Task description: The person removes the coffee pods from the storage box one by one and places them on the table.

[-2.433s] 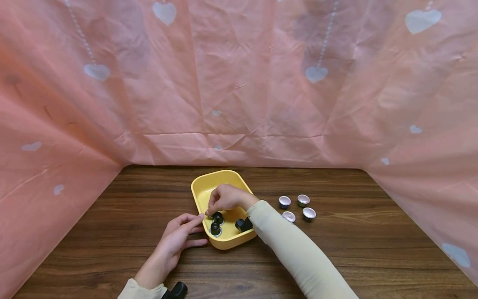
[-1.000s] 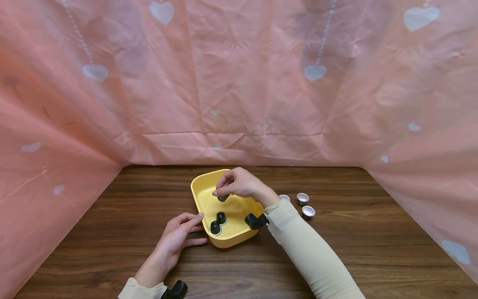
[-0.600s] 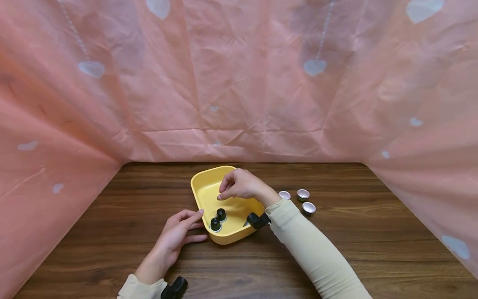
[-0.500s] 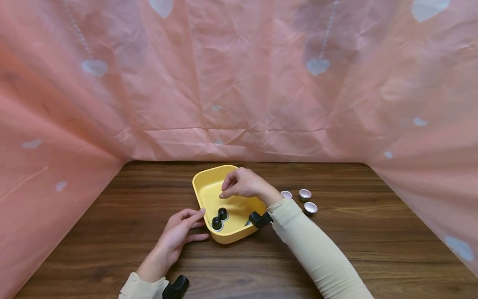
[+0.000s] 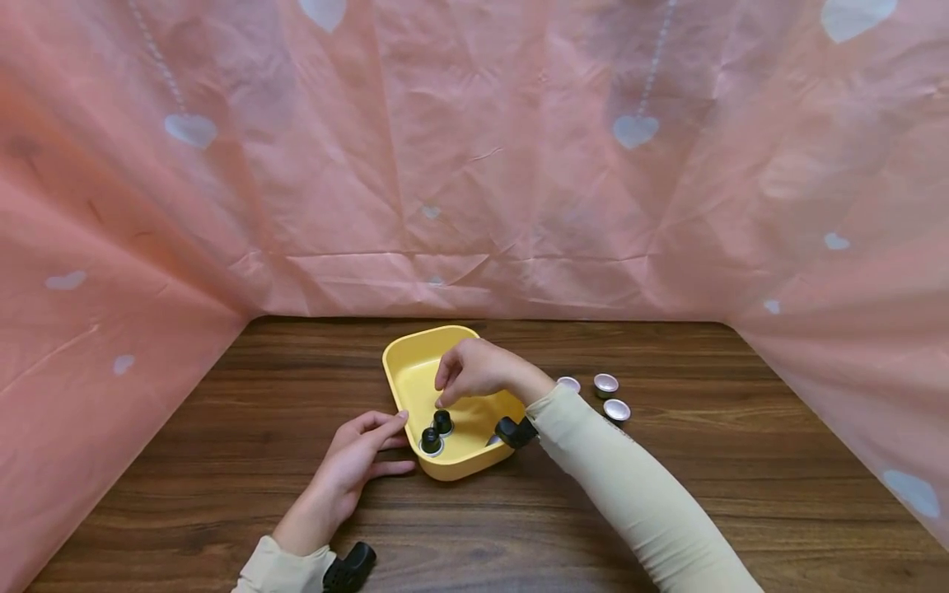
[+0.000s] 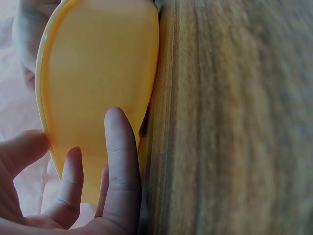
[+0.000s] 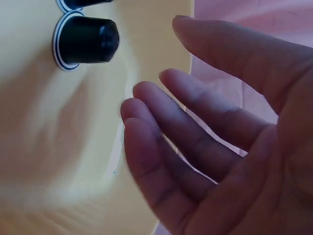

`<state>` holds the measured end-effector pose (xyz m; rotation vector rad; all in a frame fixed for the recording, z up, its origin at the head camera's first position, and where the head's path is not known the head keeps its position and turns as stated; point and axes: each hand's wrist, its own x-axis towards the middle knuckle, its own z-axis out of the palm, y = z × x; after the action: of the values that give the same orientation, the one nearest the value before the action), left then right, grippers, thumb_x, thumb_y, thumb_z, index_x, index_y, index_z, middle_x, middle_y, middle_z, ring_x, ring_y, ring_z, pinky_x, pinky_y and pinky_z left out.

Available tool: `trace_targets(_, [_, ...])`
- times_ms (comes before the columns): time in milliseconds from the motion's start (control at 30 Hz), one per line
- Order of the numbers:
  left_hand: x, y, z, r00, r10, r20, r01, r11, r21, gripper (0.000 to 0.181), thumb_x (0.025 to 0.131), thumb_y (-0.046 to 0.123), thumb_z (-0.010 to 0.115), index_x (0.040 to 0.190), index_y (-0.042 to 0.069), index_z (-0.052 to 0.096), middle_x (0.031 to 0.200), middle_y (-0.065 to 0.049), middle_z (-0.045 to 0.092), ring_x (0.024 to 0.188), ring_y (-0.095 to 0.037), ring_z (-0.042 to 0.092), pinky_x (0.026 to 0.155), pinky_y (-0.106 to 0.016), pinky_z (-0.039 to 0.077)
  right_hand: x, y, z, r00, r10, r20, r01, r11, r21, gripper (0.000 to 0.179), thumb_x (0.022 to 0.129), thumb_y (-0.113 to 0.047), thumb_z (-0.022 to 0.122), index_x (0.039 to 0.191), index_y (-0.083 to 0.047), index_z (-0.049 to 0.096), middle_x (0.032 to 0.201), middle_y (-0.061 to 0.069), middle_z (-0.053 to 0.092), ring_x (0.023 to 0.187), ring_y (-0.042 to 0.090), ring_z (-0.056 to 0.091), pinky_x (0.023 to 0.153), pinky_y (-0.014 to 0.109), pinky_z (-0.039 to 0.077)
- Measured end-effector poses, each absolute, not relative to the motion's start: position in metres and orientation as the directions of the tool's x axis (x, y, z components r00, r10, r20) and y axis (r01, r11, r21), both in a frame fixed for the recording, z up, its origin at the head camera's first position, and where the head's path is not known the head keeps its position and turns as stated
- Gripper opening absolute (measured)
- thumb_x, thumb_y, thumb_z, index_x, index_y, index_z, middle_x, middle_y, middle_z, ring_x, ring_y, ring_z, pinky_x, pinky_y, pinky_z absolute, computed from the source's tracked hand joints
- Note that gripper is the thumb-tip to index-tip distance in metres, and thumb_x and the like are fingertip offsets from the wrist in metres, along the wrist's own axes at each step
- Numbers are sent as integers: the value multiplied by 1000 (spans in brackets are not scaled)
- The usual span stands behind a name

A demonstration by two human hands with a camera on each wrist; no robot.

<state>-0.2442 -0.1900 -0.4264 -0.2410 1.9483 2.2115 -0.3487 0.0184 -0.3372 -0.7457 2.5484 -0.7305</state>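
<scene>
Two black coffee capsules, the nearer one [image 5: 431, 441] and the farther one [image 5: 442, 422], stand rim-down close together in the yellow tray [image 5: 467, 469]. My right hand [image 5: 470, 371] hangs over the tray, fingertips just above the farther capsule. In the right wrist view its fingers [image 7: 156, 117] are loosely bent and apart, with nothing between them; a capsule [image 7: 88, 40] stands off to the side. My left hand [image 5: 352, 461] rests at the tray's left side, thumb at the rim and fingers against the outer wall. A small grey patch shows in the tray beside the right wrist camera.
Right of the tray, three foil-topped capsules sit on the wooden table [image 5: 296, 387]: one [image 5: 605, 384] at the back, one [image 5: 616, 410] nearer, and one [image 5: 568, 384] partly behind the right sleeve [image 5: 630, 486]. A pink curtain [image 5: 460, 165] encloses the back and sides.
A second ago the right hand held a dark capsule above the tray; by 0.6 s ago it was gone from the fingers. Since then the right hand has lowered slightly. The left hand stays put.
</scene>
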Motion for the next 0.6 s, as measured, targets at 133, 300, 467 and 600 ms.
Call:
trace_targets(133, [-244, -190, -427, -970, 30, -241, -243, -125, 962, 31, 105, 27, 72, 113, -2, 67, 120, -13, 67, 98, -18, 71, 83, -41, 72, -349, 9, -338, -744, -609, -277, -401, 737, -544, 25, 85, -17, 91, 103, -5, 79, 89, -3, 76, 75, 6, 62, 65, 16, 54])
trace_targets(300, [-243, -189, -426, -970, 25, -241, -242, -128, 962, 31, 105, 27, 72, 114, -3, 67, 120, -14, 67, 98, -18, 71, 82, -41, 72, -349, 0, -338, -722, -608, -331, -414, 762, -498, 24, 84, -13, 91, 105, -7, 80, 88, -4, 76, 69, 8, 60, 59, 17, 52])
trace_targets(467, [-243, -189, -425, -971, 25, -237, -239, -130, 962, 31, 105, 26, 71, 114, -3, 67, 120, -14, 67, 98, -19, 71, 81, -41, 72, -352, -3, -340, -697, -598, -397, -404, 784, -472, 21, 83, -11, 92, 100, -10, 80, 87, -5, 75, 69, 11, 62, 57, 17, 51])
trace_targets(600, [-243, -189, -423, -971, 22, -238, -239, -130, 962, 31, 106, 26, 71, 114, -3, 67, 121, -15, 67, 98, -19, 70, 82, -41, 72, -356, -6, -342, -680, -602, -419, -406, 785, -468, 18, 83, -10, 92, 97, -12, 80, 85, -6, 74, 70, 10, 62, 57, 17, 52])
